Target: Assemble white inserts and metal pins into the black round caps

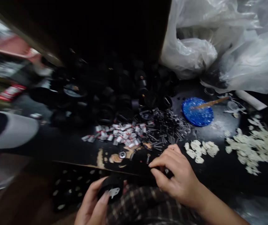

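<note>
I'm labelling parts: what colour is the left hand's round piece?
The round piece is black, shown in the head view.

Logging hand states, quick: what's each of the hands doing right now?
Left hand: closed around a black round part.
Right hand: partly closed, as in a pinch; whether it holds anything cannot be told.

Text: none legible | red-and-white item (11, 92): pale marks, too blurred to read
</note>
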Demonstrator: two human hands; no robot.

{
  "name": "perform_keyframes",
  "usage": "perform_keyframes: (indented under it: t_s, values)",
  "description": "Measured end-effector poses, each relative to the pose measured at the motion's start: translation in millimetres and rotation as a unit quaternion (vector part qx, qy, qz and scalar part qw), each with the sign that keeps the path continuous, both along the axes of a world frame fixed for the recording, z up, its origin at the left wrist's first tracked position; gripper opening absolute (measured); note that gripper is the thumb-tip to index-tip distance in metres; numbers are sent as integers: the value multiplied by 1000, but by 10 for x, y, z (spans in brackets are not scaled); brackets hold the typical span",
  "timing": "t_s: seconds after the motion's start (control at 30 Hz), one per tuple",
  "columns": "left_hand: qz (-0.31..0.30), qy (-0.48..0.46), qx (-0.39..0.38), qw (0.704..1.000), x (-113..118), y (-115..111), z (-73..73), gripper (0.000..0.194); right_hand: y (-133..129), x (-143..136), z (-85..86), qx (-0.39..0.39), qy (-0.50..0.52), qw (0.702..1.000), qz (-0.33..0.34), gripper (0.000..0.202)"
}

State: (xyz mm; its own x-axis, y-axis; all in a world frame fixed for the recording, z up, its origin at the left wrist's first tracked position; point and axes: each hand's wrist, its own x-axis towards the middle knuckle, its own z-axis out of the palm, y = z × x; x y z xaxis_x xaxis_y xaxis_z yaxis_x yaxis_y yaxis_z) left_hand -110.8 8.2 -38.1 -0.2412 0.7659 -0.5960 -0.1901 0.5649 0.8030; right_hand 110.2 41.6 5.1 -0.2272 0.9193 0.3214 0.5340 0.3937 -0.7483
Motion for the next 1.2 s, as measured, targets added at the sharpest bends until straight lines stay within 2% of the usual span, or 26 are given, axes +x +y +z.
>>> perform_keyframes:
  t_s: [0.1, 0.17, 0.23, 0.3, 0.33, 0.4, 0.47, 0.53, 0.57, 0.6, 0.67, 0.7, 0.73, 0.77, 0.87, 0.9, 0.93, 0.97, 1.03, 1.07, 1.13, 1.2]
  values:
    - [48, 225, 28, 973, -533, -16, -74, 48, 9, -37, -154, -1, -46, 999, 1, 18]
    - [54, 309, 88, 946, -695, 112, -25, 51, -1, -40, -228, 6, -81, 997, 10, 28]
    - [16, 340, 180, 923, -673, 361, 71, 43, -18, -32, -256, 18, -107, 994, 17, 32]
    - [-75, 368, 278, 884, -534, 712, 163, 34, -34, -15, -245, 26, -108, 994, 20, 31]
    - [-132, 392, 322, 851, -450, 903, 195, 37, -42, -5, -232, 24, -99, 995, 18, 31]
    - [-199, 447, 389, 780, -300, 1260, 219, 47, -53, 16, -206, 8, -71, 997, 4, 29]
    - [-219, 468, 411, 751, -211, 1504, 202, 47, -57, 29, -181, -12, -40, 999, -13, 27]
    - [-209, 473, 418, 747, -181, 1582, 176, 45, -44, 21, -151, -35, -8, 999, -22, 22]
    - [-193, 470, 419, 753, -176, 1557, 170, 46, -29, 7, -128, -50, 10, 998, -23, 20]
    - [-175, 452, 415, 770, -169, 1494, 172, 48, -7, -14, -98, -69, 28, 997, -23, 17]
    - [-141, 356, 384, 840, -123, 1286, 196, 52, 59, -66, -14, -116, 63, 991, -23, 13]
    - [-138, 291, 361, 875, -83, 1160, 214, 52, 101, -92, 36, -142, 78, 986, -28, 12]
    - [-150, 234, 342, 898, -35, 1035, 234, 53, 148, -114, 89, -167, 91, 981, -33, 11]
    - [-180, 201, 338, 902, 15, 920, 252, 54, 197, -130, 139, -195, 99, 975, -39, 9]
    - [-312, 181, 395, 845, 140, 682, 268, 63, 325, -132, 246, -263, 91, 960, -35, 15]
    - [-330, 167, 402, 838, 175, 640, 257, 66, 350, -121, 263, -277, 78, 957, -29, 15]
    - [-330, 141, 389, 849, 210, 609, 239, 68, 362, -109, 271, -283, 66, 956, -28, 12]
    - [-317, 106, 355, 873, 248, 584, 218, 68, 361, -101, 273, -286, 57, 956, -34, 9]
    - [-275, 15, 256, 927, 324, 534, 174, 60, 328, -101, 263, -288, 50, 955, -59, 7]
    - [-257, -32, 212, 942, 356, 507, 150, 54, 301, -109, 255, -290, 50, 953, -70, 8]
    - [-231, -89, 156, 956, 379, 456, 99, 42, 254, -135, 238, -303, 44, 949, -73, 10]
    - [-181, -91, 127, 971, 328, 430, 44, 38, 254, -159, 220, -312, 33, 949, -39, 11]
